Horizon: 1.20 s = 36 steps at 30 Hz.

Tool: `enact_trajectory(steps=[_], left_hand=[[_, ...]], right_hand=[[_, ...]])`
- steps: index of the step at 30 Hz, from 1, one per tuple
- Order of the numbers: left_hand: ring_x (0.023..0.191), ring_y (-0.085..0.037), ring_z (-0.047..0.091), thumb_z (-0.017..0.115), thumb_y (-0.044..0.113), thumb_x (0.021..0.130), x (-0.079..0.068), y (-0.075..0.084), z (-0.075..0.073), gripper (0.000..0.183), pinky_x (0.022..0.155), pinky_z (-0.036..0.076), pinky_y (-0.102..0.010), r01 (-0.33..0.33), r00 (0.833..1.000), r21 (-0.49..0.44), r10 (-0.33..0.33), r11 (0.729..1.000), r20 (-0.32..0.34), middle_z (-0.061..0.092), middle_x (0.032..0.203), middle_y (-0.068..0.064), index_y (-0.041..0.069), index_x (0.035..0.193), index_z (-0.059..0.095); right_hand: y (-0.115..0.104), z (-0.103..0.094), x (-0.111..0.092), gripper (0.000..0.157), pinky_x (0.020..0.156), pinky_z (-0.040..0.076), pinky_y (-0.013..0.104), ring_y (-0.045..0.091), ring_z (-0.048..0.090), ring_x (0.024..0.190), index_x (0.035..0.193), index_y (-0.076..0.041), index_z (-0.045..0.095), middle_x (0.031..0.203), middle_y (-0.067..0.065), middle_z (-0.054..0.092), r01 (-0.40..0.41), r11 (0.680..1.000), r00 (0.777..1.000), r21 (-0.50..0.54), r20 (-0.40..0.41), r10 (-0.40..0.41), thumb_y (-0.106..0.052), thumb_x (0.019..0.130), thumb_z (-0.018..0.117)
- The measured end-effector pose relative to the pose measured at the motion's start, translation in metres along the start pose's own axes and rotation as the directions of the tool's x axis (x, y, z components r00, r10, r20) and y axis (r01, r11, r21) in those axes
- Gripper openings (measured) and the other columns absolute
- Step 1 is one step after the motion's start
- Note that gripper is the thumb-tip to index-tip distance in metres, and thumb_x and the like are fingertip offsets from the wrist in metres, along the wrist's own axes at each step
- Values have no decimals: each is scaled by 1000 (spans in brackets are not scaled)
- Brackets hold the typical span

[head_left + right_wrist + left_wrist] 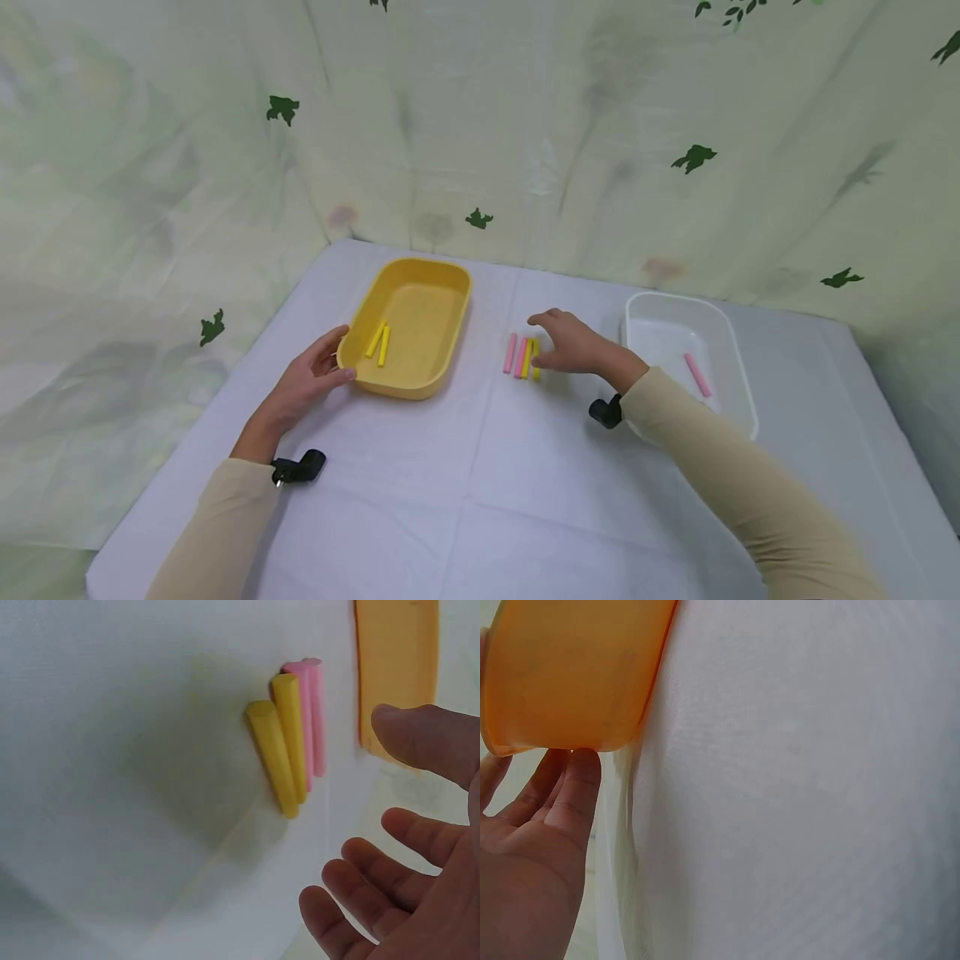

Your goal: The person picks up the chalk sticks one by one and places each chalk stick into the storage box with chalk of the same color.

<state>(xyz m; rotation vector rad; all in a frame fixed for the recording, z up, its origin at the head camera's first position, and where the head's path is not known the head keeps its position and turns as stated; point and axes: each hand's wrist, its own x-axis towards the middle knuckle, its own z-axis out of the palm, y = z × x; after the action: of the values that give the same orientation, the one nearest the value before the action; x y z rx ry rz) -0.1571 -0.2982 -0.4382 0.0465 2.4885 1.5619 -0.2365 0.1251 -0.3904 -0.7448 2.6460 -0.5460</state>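
Observation:
Beside the yellow tray point(423, 325), my left hand point(303, 383) touches the near left corner from outside. Its fingers rest against the tray's wall point(570, 690) in the left wrist view. Two yellow chalk-like sticks point(384, 346) lie inside that tray. My right hand point(573, 343) hovers with thumb and fingers spread at a short row of similar sticks on the table, holding nothing. The row has two pink sticks point(318, 720) side by side and two yellow sticks point(274, 754), the outer one at a slight angle. Part of the row hides behind the thumb in the head view.
A white tray point(663, 333) with one pink stick point(697, 375) stands on the right, partly behind my right forearm. White cloth covers the table point(390, 525). A curtain with leaf shapes point(555, 150) hangs along the back and left edges.

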Motion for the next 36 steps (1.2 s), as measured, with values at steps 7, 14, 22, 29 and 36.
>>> enact_trajectory(steps=[7,14,22,29,36], left_hand=[[154,-33,22,68,24,94,-1,1,1,83,112,36,-12,6,1000,-5,-6,1000,-1,20,166,-12,17,160,17],[154,-32,22,68,25,94,-2,1,1,83,114,35,-14,13,1000,1,-13,1000,-5,21,166,-11,18,160,17],[154,-32,20,67,25,95,-1,3,2,84,118,33,-25,25,1000,-13,-25,1000,-3,19,167,-10,20,160,16],[154,-31,21,67,26,94,0,1,2,84,115,34,-17,17,1000,-13,-17,1000,-4,19,167,-10,19,160,16],[154,-31,22,68,25,94,0,0,2,84,114,36,-15,19,1000,-25,-20,1000,-5,20,167,-10,20,160,15]], right_hand=[[10,15,4,72,110,45,50,36,50,128,147,-3,43,141,22,50,-77,997,997,-32,30,78,-28,86,72],[22,24,8,79,106,47,47,33,50,123,147,-6,45,136,19,52,-111,993,993,-45,41,113,-35,81,78],[24,27,8,79,106,46,47,34,44,127,147,-10,45,141,19,47,-100,992,994,-79,32,102,-37,80,79],[23,30,9,76,104,47,46,33,44,125,144,-11,49,139,18,48,-107,988,994,-115,16,109,-38,80,80],[23,30,13,76,105,46,46,33,43,125,144,-10,49,138,18,48,-111,987,993,-116,16,114,-38,80,79]])
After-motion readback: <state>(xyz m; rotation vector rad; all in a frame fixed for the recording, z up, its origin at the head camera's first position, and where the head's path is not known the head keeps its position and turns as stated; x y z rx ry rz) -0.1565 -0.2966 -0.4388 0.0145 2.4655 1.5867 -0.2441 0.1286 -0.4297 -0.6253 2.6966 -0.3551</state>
